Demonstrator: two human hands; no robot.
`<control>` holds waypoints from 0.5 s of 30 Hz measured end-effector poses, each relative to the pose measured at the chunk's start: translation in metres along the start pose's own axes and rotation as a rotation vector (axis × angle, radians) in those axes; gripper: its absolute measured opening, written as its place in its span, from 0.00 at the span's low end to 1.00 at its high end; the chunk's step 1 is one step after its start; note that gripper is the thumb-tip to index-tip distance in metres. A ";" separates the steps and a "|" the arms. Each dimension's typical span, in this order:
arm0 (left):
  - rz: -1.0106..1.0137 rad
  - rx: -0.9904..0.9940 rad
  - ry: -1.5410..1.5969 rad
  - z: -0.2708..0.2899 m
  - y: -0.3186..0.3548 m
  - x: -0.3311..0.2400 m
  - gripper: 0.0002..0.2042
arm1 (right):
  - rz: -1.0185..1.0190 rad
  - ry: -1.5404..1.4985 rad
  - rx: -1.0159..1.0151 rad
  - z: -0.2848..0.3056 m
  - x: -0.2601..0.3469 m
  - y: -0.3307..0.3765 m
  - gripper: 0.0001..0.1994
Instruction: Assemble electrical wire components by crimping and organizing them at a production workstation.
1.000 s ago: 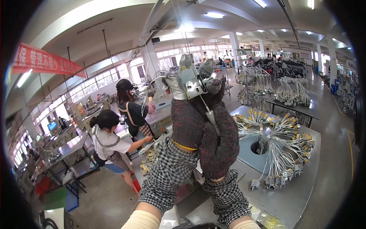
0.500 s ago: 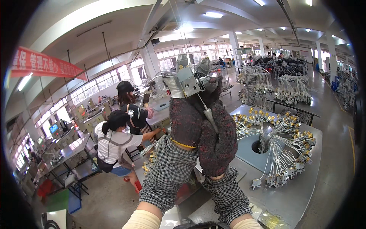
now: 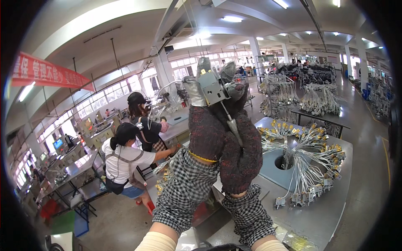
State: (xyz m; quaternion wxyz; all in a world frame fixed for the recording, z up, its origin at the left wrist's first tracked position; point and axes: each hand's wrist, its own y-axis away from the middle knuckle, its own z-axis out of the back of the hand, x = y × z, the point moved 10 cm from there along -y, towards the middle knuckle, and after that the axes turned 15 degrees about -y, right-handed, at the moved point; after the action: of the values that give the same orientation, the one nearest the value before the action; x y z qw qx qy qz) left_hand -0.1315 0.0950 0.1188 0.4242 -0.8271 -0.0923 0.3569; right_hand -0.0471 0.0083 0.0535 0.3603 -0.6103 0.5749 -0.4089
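The box-shaped metal housing is held up among the silver-wrapped fingertips of the gloved left hand, pinched at its edges with its broad face left uncovered. It is judged to be light and stiff, with smooth walls that may slide on the wrapping, so it is best gripped by opposite edges, clear of any openings. Just below those fingertips, a slim rod runs from the housing to a tapered grey end lying against the gloved right hand; how the right fingers are closed cannot be told. Farther right of the fingers, white cables with yellow and metal ends are fanned out on a metal worktable. Well left of the fingers, a co-worker in a white shirt is seen.
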 end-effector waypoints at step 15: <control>0.129 0.256 0.051 -0.143 -0.004 0.050 0.34 | 0.178 0.225 -0.229 0.088 0.058 -0.042 0.17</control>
State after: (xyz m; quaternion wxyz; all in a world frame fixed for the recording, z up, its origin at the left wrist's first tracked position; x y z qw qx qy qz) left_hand 0.0014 0.0298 0.1513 0.5045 -0.7794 0.0180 0.3711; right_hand 0.0506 -0.0491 0.0609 0.2568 -0.5443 0.7062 -0.3730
